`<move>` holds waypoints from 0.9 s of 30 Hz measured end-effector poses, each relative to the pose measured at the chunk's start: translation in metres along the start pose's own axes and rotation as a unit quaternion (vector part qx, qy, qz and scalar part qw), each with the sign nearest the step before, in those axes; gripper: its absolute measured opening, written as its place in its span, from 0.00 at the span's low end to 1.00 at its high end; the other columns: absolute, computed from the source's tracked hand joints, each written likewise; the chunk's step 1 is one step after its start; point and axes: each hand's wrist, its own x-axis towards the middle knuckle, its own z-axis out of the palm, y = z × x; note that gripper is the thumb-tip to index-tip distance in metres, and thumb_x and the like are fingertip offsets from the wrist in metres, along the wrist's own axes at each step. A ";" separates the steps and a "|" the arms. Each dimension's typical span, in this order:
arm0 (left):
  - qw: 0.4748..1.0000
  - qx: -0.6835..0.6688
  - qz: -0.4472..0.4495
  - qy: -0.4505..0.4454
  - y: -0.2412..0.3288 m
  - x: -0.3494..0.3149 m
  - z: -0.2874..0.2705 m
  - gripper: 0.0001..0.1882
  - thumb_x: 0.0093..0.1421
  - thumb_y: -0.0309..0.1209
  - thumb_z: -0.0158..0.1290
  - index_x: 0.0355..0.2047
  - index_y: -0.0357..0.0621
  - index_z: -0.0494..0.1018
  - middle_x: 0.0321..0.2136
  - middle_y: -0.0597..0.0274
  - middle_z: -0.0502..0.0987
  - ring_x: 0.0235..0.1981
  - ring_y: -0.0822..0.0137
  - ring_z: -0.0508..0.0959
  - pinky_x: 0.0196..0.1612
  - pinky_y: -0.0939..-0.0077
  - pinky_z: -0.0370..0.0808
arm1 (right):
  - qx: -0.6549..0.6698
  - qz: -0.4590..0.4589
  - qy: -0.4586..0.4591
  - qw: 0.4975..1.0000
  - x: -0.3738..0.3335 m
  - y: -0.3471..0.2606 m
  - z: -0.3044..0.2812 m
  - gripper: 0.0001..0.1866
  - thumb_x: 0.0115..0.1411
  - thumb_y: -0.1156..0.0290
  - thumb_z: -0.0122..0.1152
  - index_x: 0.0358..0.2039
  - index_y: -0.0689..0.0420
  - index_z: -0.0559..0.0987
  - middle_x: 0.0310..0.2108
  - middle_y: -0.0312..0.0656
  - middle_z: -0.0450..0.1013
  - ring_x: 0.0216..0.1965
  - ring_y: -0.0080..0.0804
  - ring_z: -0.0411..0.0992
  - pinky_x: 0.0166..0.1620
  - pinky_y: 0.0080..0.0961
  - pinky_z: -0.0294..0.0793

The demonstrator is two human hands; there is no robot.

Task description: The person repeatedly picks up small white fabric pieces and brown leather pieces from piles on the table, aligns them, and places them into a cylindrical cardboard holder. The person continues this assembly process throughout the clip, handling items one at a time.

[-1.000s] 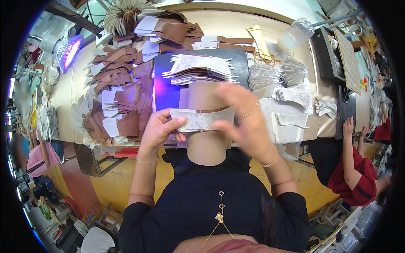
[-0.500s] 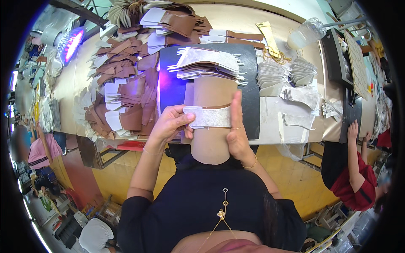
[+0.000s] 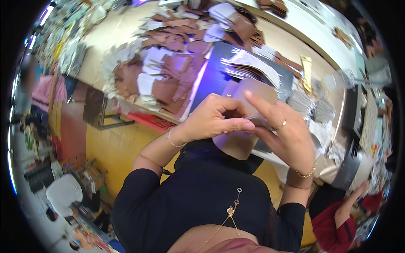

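Observation:
My left hand [image 3: 219, 117] is closed, its thumb and fingers pinching a small leather piece [image 3: 259, 121] with a pale backing, mostly hidden by my fingers. On the piece's other side, my right hand [image 3: 287, 134] has its thumb against the edge and its index finger raised; its remaining fingers are partly hidden. Both hands are above a tan, tongue-shaped board [image 3: 235, 145] that juts from the table toward me. At the board's far end lies a stack of white-backed brown leather pieces [image 3: 253, 67] with loose threads at the ends.
Brown and white cut pieces [image 3: 168, 90] are heaped on the left of the table. A black mat [image 3: 213, 63] lies under the stack. Pale piles [image 3: 322, 109], a yellow strip [image 3: 306, 71] and a clear bottle [image 3: 339, 80] are at the right. Another person [image 3: 337, 219] in red works there.
My view has turned, so the table appears tilted. The piece, earlier flat across the board, is now lifted and bunched between my hands. My right hand has gone from flat beside it to gripping it.

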 end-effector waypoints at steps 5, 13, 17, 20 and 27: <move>0.908 0.190 -0.027 0.372 -0.022 -0.028 -0.076 0.14 0.56 0.35 0.61 0.37 0.37 0.78 0.26 0.60 0.76 0.29 0.72 0.75 0.33 0.75 0.71 | 0.101 0.019 0.288 0.952 0.031 0.009 -0.013 0.24 0.53 0.79 0.64 0.52 0.58 0.75 0.38 0.41 0.76 0.35 0.27 0.75 0.36 0.23 0.75; 0.819 0.481 0.100 0.295 -0.042 -0.004 -0.102 0.30 0.50 0.39 0.66 0.51 0.40 0.72 0.47 0.52 0.71 0.50 0.54 0.71 0.52 0.62 0.69 | 0.582 0.249 0.265 0.727 0.055 0.138 0.041 0.10 0.61 0.78 0.58 0.42 0.59 0.69 0.40 0.47 0.74 0.39 0.37 0.78 0.37 0.24 0.84; 0.834 0.496 0.213 0.115 -0.043 0.085 -0.089 0.50 0.44 0.43 0.69 0.65 0.49 0.56 0.63 0.49 0.56 0.64 0.49 0.57 0.64 0.57 0.58 | 0.533 0.342 0.214 0.744 0.039 0.173 0.060 0.13 0.59 0.76 0.60 0.42 0.60 0.67 0.36 0.47 0.75 0.36 0.35 0.79 0.32 0.21 0.83; 0.845 0.508 0.153 -0.069 -0.044 0.149 -0.081 0.57 0.40 0.45 0.70 0.67 0.48 0.50 0.67 0.47 0.47 0.68 0.46 0.49 0.68 0.56 0.51 | 0.384 0.359 0.177 0.832 0.023 0.184 0.061 0.14 0.59 0.69 0.64 0.39 0.60 0.70 0.29 0.39 0.74 0.28 0.22 0.73 0.28 0.17 0.73; 0.752 0.605 0.082 -0.250 -0.056 0.183 -0.067 0.50 0.37 0.40 0.68 0.60 0.41 0.58 0.52 0.47 0.70 0.56 0.50 0.70 0.60 0.56 0.62 | 0.064 0.211 0.067 0.973 0.009 0.183 0.057 0.32 0.53 0.53 0.68 0.54 0.58 0.73 0.53 0.51 0.71 0.54 0.46 0.70 0.56 0.34 0.68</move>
